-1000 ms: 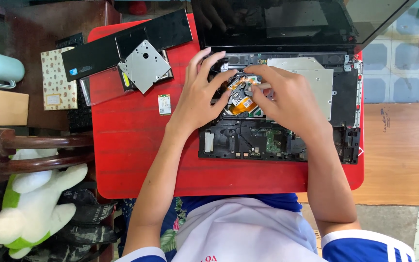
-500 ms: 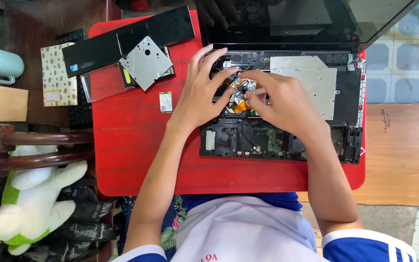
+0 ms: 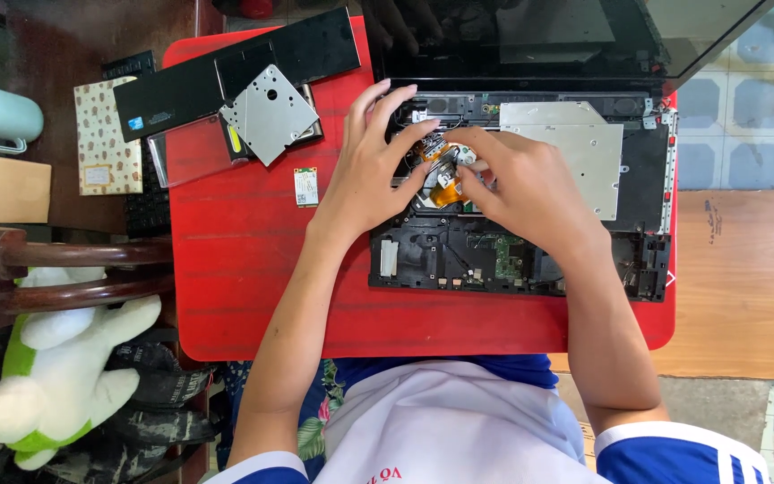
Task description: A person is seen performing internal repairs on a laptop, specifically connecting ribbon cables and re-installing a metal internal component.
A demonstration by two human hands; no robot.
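Both hands are working inside an opened laptop (image 3: 517, 233) that is lying on a red counter (image 3: 253, 269), its keyboard cover already off and the circuit boards showing. The left hand (image 3: 369, 175) is resting spread on the left part of the chassis, fingers reaching toward a small orange ribbon cable (image 3: 441, 184) near the middle; it is steadying rather than gripping. The right hand (image 3: 517, 184) is curling its thumb and forefinger in a pinch right at that cable, though the fingertips are hiding whether they are actually holding it. This looks like the step of freeing or seating the cable at its connector. The next move probably calls for a light, straight pull or push, since such a thin strip could tear or kink. A silver drive cage (image 3: 575, 148) is sitting just right of the hands. Removed parts, a black panel (image 3: 226, 72) and a metal plate (image 3: 270, 112), are lying at the counter's far left.
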